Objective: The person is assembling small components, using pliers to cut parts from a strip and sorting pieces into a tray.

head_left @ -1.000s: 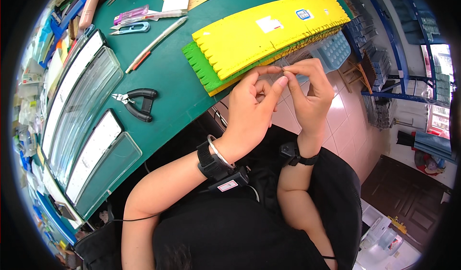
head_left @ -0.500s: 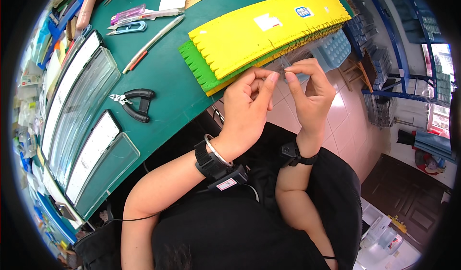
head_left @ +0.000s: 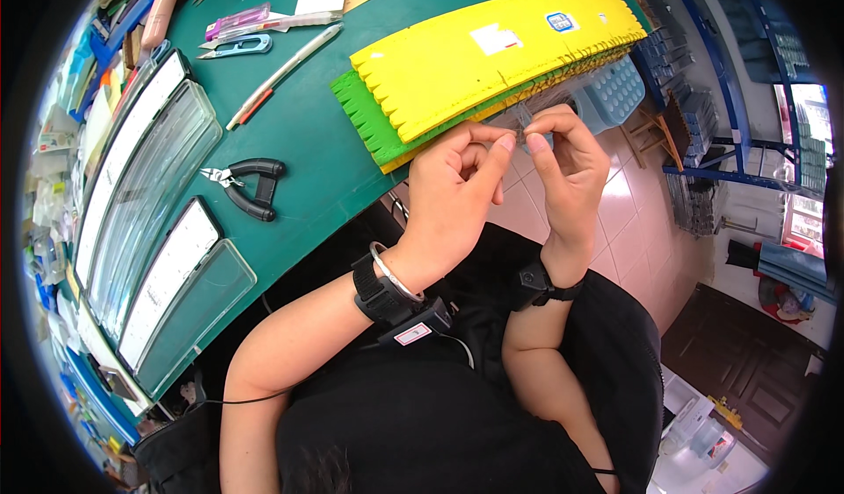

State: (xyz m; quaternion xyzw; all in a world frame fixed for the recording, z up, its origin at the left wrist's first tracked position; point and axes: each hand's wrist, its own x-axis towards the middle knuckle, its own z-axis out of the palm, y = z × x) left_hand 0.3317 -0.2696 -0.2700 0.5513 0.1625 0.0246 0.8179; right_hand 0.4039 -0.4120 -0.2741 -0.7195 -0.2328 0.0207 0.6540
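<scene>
Both my hands meet in front of a notched yellow board [head_left: 431, 68]. A notched green board [head_left: 367, 123] lies beneath it, and thin dark strands run along their near edge. My left hand [head_left: 453, 191] is closed, its thumb and forefinger pinching something too small to make out. Almost touching it, my right hand [head_left: 576, 173] also pinches with thumb and forefinger. A small, thin clear piece [head_left: 524, 114] shows just above the fingertips; which hand bears it is unclear. Black bands circle both wrists.
Black-handled cutters [head_left: 253, 191] lie on the green tabletop [head_left: 303, 173]. Beyond them are a pen [head_left: 286, 74] and light-blue snips [head_left: 242, 47]. Clear curved cases [head_left: 189, 129] stand at the left. A blue dimpled tray [head_left: 613, 91] sits beyond my right hand.
My right hand has shifted slightly left and up, bringing its fingertips closer to my left hand's. Both hands stay pinched.
</scene>
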